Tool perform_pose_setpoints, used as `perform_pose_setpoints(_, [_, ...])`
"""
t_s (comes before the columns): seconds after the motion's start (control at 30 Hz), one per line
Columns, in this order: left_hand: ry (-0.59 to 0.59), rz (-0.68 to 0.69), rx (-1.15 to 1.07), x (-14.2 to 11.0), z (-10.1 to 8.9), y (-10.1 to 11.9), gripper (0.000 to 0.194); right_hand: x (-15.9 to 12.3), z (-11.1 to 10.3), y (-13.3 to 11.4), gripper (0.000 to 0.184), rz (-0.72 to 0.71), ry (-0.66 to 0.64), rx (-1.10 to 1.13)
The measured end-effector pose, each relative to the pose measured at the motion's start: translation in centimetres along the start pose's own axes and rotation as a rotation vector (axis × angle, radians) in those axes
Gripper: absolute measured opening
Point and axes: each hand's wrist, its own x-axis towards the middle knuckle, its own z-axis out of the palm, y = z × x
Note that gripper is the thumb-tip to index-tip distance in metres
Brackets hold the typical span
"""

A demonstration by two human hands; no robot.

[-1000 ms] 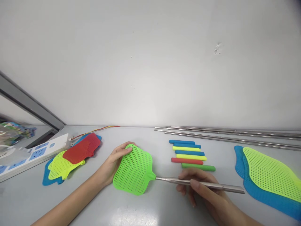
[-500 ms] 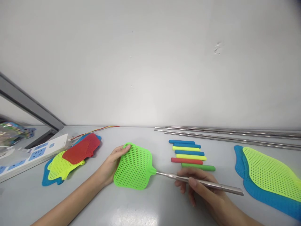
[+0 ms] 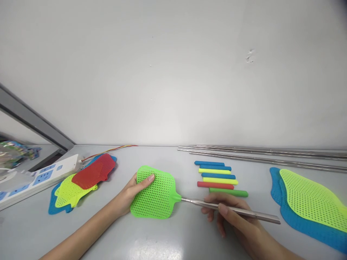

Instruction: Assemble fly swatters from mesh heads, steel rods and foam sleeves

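Note:
My left hand [image 3: 132, 195] grips a green perforated fly swatter head [image 3: 154, 195] by its left side, thumb on top and the other fingers hidden underneath. A telescopic metal rod [image 3: 241, 211] joins the neck of this head and runs to the right, its sections pushed together. My right hand [image 3: 233, 213] holds the rod around its middle between thumb and fingers. Just beyond that hand lies a green handle sleeve [image 3: 229, 192], the nearest of a row with a red sleeve [image 3: 215, 185] and several yellow and blue ones.
Red [image 3: 94, 171], yellow and blue swatter heads lie piled at left, beside a white power strip [image 3: 65, 166]. Long metal rods [image 3: 257, 158] lie along the wall. At right, a large yellow swatter head [image 3: 311, 198] overlaps blue ones [image 3: 300, 224]. A grey metal post [image 3: 35, 122] slants at left.
My left thumb has slid further right and down onto the green swatter head, which has tilted slightly. My right hand and the rod are almost still.

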Motion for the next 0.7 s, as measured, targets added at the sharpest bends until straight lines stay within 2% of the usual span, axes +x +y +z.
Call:
perform_pose_setpoints(0.2, [-0.152, -0.101, 0.041, -0.1, -0.7, 0.3, 0.018, 0.0, 0.1, 0.1, 0.019, -0.018, 0.040, 0.030])
perform_pose_setpoints(0.3, [-0.189, -0.127, 0.071, 0.0, -1.2, 0.2, 0.021, 0.0, 0.0, 0.1, 0.019, -0.021, 0.032, 0.027])
perform_pose_setpoints(0.57, [-0.226, -0.087, 0.280, -0.1, -1.1, 0.3, 0.029, 0.0, -0.3, 0.0, 0.020, -0.014, 0.007, 0.020])
perform_pose_setpoints(0.7, [-0.185, -0.080, 0.344, -0.3, -0.6, 0.5, 0.032, -0.2, -0.2, 0.0, 0.020, -0.014, 0.013, 0.028])
